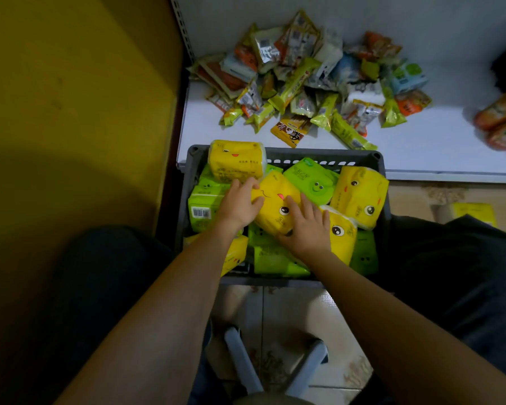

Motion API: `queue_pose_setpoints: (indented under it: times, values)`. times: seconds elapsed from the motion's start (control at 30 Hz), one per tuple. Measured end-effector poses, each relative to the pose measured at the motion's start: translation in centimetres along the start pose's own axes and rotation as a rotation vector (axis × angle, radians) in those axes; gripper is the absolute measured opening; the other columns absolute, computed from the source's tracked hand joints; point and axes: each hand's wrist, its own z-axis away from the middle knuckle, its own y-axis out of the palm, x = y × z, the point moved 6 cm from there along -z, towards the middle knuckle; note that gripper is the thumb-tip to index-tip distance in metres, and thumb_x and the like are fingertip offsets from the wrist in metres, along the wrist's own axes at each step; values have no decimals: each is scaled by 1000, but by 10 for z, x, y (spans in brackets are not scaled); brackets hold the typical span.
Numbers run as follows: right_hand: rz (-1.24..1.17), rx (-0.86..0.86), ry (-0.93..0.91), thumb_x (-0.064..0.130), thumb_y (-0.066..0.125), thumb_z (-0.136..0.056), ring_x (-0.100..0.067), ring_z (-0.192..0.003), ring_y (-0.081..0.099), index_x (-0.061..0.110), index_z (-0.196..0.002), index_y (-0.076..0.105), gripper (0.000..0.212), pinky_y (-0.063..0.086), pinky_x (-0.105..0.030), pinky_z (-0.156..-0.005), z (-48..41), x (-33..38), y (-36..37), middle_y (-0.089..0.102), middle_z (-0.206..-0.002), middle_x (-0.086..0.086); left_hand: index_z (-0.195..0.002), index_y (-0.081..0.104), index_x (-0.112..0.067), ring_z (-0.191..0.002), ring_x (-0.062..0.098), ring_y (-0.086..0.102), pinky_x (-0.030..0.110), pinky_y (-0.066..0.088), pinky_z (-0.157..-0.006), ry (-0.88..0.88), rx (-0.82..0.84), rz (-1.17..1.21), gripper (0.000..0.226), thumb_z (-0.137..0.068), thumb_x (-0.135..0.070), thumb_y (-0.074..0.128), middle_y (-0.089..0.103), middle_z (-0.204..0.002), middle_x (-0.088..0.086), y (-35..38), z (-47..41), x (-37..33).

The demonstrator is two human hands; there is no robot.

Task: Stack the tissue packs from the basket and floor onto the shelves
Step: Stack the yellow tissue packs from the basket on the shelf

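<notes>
A dark grey basket [360, 157] on the floor holds several yellow and green tissue packs. One yellow tissue pack [276, 200] with a cartoon face lies tilted in the middle. My left hand [240, 204] grips its left end, thumb on top. My right hand [307, 229] rests on its lower right side, fingers spread and bent over it. Another yellow pack [236, 160] leans on the basket's far left rim, and one more [360, 197] sits at the right. Green packs [311, 179] lie around and beneath. A further yellow pack [475, 213] lies on the floor at the right.
Just behind the basket is the low white shelf [421, 147], with a heap of small snack packets [310, 80] at its back and orange bags [501, 118] at the right edge. A yellow panel [70, 97] closes off the left. A stool's legs [243, 361] stand between my knees.
</notes>
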Motion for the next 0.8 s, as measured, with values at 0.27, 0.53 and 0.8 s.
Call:
queue_pose_setpoints:
  times: [0.27,0.53,0.8]
  values:
    - [-171,-27,-7,30,64,-82,-25,-144,7,27,-148,14,84,4,-44,-116,4,-1,-16,1,-156,-10,-136,38,-7,-119,30,47,34,40,-96,-80,28,253,53,-91,-27,58,45,-131,16,-4,-1,0]
    - [-404,-97,-115,15,70,-79,-30,-143,7,25,-146,22,84,20,-39,-115,21,12,-59,1,-154,-12,-136,36,-13,-111,24,52,37,45,-93,-69,69,533,46,-96,-27,50,50,-129,8,-26,17,-16]
    - [-591,-177,-169,15,66,-83,-25,-144,4,20,-142,34,68,24,-28,-108,60,55,-139,-11,-154,-12,-145,28,-16,-106,7,52,17,39,-79,155,-89,612,47,-100,-6,35,35,-143,-2,-114,64,-55]
